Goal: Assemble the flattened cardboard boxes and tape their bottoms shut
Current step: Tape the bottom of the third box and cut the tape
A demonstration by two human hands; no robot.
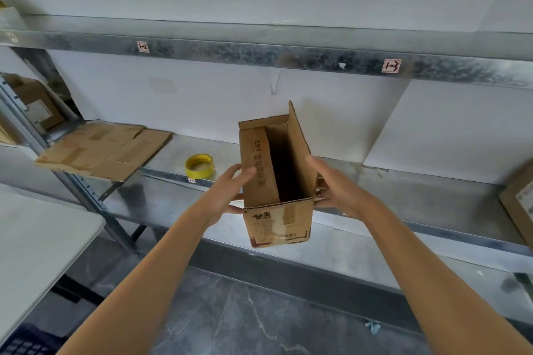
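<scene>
Gripping the left side of the cardboard box (277, 220), the left hand (227, 194) lays its fingers over the folded-in left flap, with the thumb low at the near corner. The right hand (336, 186) holds the opposite side: one finger lies fairly straight along the outside of the tall right flap, and the others curl at the near right corner. Between the two hands the box hangs in the air, opened into a tube, its open end facing up and its printed near wall hanging below the hands.

Just beyond and to the left of the left hand, a roll of yellow tape (200, 166) lies flat on the metal shelf (418, 196). Farther left of that hand, flattened cardboard (106, 150) lies on the shelf's end, overhanging its front edge. Well to the right of the right hand, another box (519, 204) shows at the frame's edge. Below and left of the left forearm is a white table (43, 228), and a dark stone floor (259, 320) lies under both arms.
</scene>
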